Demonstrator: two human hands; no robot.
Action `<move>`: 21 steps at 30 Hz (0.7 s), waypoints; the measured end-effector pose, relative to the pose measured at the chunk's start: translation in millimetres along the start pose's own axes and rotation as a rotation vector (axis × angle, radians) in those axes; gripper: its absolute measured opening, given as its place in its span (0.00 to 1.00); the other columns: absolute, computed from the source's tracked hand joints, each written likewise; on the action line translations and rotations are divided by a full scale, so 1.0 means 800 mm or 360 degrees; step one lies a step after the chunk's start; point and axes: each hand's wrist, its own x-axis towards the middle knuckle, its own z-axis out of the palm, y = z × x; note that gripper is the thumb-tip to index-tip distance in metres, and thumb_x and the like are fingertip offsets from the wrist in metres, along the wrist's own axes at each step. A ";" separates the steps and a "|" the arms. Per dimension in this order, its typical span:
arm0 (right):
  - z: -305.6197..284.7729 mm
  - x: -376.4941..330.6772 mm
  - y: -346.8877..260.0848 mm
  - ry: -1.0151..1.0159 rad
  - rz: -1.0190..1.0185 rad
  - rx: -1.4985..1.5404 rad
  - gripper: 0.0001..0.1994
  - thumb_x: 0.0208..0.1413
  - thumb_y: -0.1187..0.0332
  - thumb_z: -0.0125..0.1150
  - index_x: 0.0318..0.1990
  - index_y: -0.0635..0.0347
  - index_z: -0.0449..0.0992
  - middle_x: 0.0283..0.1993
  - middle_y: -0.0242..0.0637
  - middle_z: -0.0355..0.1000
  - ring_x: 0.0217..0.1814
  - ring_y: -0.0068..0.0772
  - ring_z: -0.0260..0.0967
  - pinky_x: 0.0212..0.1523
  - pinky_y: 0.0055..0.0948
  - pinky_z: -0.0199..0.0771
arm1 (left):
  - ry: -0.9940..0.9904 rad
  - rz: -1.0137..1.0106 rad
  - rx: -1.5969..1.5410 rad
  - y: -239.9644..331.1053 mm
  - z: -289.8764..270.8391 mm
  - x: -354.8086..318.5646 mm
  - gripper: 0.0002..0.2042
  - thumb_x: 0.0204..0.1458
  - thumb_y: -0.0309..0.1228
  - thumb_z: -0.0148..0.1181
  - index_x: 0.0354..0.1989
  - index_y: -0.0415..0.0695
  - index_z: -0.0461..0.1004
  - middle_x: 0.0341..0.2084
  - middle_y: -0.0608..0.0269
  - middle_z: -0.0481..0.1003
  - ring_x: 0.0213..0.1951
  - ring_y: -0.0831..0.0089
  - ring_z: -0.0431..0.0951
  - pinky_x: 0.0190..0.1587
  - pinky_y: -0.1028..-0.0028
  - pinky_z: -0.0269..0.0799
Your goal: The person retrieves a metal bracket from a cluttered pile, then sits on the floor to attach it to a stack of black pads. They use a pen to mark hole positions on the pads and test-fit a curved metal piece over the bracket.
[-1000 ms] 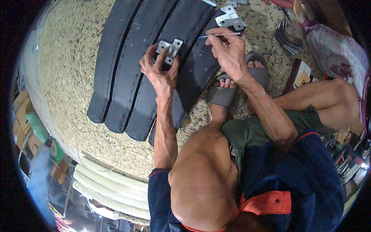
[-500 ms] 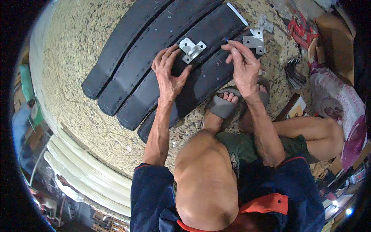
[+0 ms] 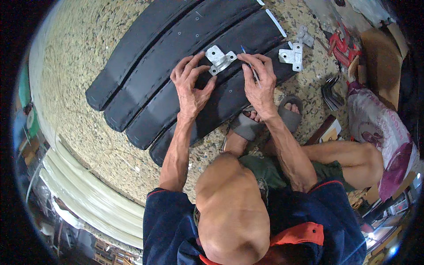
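Note:
A silver metal bracket (image 3: 216, 54) with holes lies on one of the long black padded strips (image 3: 154, 90). The fingertips of my left hand (image 3: 191, 87) press against its left edge, with the thumb just below it. In my right hand (image 3: 260, 84) is a slim pen (image 3: 255, 73), pinched between thumb and fingers, its blue end pointing up and away. That hand is close to the bracket's right side. A second metal bracket (image 3: 288, 55) sits at the right end of the strips. Small circles are marked on the strips.
Another small metal bracket (image 3: 304, 36) lies on the pebbled floor (image 3: 119, 154) farther right. Beyond are dark curved metal pieces (image 3: 332, 93), a red tool (image 3: 342, 46), a cardboard box (image 3: 382, 66) and a printed plastic sack (image 3: 375, 115). Pale wrapped lengths (image 3: 88, 194) lie at the left.
My right hand has moved left from the strip's right end to beside the bracket, and the pen now shows more fully. My left hand stays at the bracket, which is turned slightly.

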 end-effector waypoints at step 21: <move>-0.009 0.001 -0.001 -0.0152 0.0090 0.0039 0.14 0.67 0.79 0.62 0.57 0.61 0.82 0.54 0.34 0.84 0.63 0.36 0.70 0.59 0.37 0.78 | -0.0031 -0.0053 0.0022 -0.002 0.001 0.000 0.16 0.43 0.29 0.80 0.42 0.50 0.84 0.64 0.70 0.80 0.68 0.56 0.72 0.72 0.51 0.59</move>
